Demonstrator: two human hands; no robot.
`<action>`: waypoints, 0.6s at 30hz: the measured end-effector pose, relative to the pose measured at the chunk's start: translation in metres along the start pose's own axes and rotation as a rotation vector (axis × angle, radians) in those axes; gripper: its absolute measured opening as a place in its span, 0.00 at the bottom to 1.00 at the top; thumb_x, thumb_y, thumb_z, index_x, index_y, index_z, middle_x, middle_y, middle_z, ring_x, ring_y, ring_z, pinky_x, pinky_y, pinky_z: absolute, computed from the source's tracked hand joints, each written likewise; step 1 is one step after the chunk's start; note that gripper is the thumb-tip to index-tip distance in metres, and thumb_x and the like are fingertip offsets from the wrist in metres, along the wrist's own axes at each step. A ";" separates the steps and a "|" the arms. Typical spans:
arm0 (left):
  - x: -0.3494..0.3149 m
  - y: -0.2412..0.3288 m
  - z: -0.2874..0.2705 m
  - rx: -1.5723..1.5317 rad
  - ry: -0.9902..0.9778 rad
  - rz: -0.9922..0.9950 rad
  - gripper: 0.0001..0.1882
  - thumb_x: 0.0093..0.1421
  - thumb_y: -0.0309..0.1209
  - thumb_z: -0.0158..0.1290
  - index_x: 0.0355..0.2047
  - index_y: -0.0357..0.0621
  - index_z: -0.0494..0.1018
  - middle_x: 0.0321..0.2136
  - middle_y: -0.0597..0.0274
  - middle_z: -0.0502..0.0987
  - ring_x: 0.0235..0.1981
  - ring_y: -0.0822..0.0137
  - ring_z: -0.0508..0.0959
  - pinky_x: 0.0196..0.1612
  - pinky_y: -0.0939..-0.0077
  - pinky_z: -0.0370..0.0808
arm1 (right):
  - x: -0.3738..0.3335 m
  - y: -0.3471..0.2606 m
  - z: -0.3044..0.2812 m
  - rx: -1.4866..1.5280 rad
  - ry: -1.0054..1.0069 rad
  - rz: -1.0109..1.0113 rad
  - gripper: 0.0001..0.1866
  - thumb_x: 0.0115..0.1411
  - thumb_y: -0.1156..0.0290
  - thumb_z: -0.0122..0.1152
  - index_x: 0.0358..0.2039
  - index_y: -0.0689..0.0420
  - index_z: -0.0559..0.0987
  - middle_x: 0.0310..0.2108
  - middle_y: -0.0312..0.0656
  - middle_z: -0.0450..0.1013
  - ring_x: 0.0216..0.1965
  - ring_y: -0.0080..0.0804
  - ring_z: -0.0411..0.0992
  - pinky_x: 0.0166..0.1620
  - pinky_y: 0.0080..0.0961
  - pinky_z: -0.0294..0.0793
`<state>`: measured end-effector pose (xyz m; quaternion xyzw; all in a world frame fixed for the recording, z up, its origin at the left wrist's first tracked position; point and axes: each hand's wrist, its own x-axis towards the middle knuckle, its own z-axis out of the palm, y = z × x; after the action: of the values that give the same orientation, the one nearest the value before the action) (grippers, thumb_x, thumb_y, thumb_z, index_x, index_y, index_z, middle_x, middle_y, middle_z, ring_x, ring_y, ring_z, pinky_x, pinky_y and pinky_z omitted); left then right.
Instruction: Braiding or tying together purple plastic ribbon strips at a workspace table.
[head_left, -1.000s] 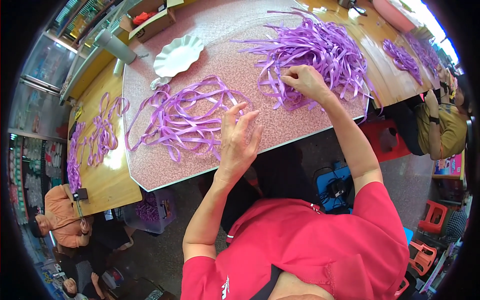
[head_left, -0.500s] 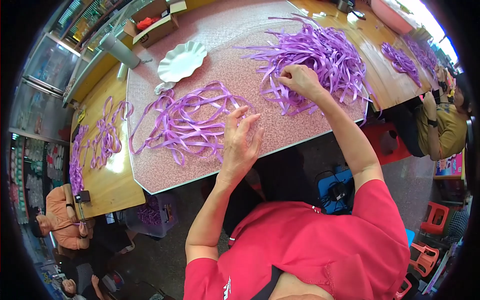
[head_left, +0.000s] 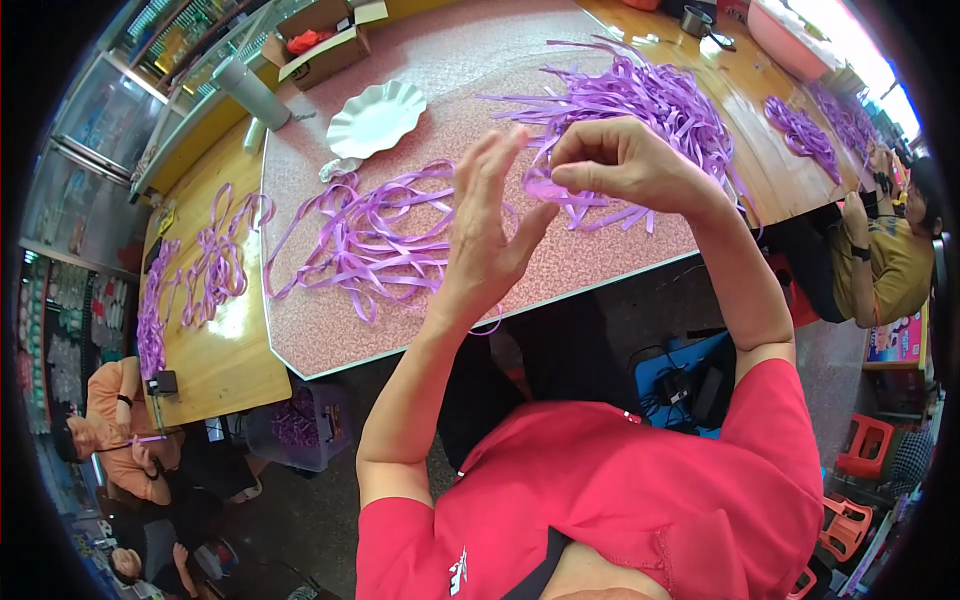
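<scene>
right hand (head_left: pixel 645 168): thumb and forefinger curl into a narrow pinch, and they seem to have a ribbon between the tips.
purple ribbon (head_left: pixel 542 188): a blurred band at those fingertips, in the gap between the two hands.
pinch: i'd hold it light and right at the tips, so the band runs flat instead of creasing.
left hand (head_left: pixel 485 235): fingers wide, thumb well out; i can't see any ribbon gripped in it. that spread looks good for guiding a strand without snagging.
hanging strand (head_left: pixel 487 331): dips over the table edge below the left wrist; whether it joins the pinched ribbon i can't tell. worth minding, as it could catch.
loose coils (head_left: pixel 375 240): left of the left fingers, on the pink tabletop (head_left: pixel 585 262); best not brushed by that wrist.
heap of ribbons (head_left: pixel 670 105): just beyond the right fingers, strands crossing thickly. a slow, steady draw seems safer than a jerk, which could drag neighbours along.
white scalloped dish (head_left: pixel 375 118): past the left fingertips, behind the coils, out of the way.
cardboard box (head_left: pixel 322 55): well beyond the left fingers, open-flapped.
</scene>
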<state>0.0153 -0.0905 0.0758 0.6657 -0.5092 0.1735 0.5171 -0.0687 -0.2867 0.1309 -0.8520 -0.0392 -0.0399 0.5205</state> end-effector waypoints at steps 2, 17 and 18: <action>-0.007 -0.012 -0.015 -0.205 -0.212 -0.232 0.15 0.63 0.31 0.58 0.48 0.39 0.74 0.41 0.55 0.76 0.46 0.61 0.75 0.51 0.68 0.71 | -0.003 -0.002 0.001 -0.038 -0.012 -0.050 0.09 0.64 0.69 0.64 0.40 0.61 0.81 0.29 0.30 0.74 0.30 0.11 0.69 0.33 0.13 0.68; -0.092 -0.071 -0.101 -0.674 -0.142 -0.838 0.08 0.67 0.33 0.55 0.38 0.40 0.75 0.30 0.67 0.77 0.33 0.76 0.75 0.42 0.80 0.71 | -0.022 0.061 -0.032 -0.130 0.209 0.125 0.09 0.64 0.70 0.63 0.40 0.63 0.80 0.30 0.28 0.73 0.31 0.12 0.68 0.34 0.12 0.67; -0.092 -0.072 -0.102 -0.697 -0.123 -0.859 0.08 0.67 0.32 0.55 0.38 0.40 0.75 0.30 0.67 0.77 0.33 0.76 0.75 0.42 0.79 0.71 | -0.021 0.064 -0.031 -0.137 0.240 0.125 0.10 0.62 0.70 0.65 0.40 0.61 0.80 0.30 0.30 0.74 0.31 0.15 0.69 0.36 0.15 0.69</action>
<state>0.0688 0.0398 0.0109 0.6119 -0.2487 -0.2709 0.7002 -0.0833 -0.3434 0.0862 -0.8754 0.0792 -0.1113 0.4637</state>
